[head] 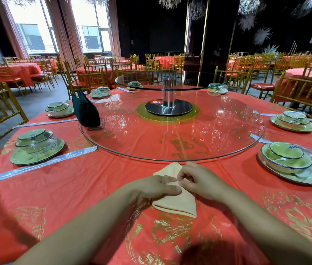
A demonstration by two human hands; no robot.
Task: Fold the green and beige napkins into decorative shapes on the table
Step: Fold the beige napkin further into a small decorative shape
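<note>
A beige napkin (180,204) lies folded into a narrow shape on the red tablecloth (74,188), just in front of the glass turntable. My left hand (153,187) presses flat on its left side, thumb across the middle. My right hand (199,180) pinches a fold of the napkin near its centre with fingertips. The napkin's far tip (172,169) shows beyond both hands. A dark green napkin (85,109) stands upright, folded into a tall shape, on the left edge of the turntable.
A large glass turntable (170,150) fills the table's middle, with a smaller raised glass disc (170,82) on a metal post. Wrapped green place settings (36,148) (291,161) ring the table, with wrapped chopsticks (36,167) beside them. Gold chairs surround it.
</note>
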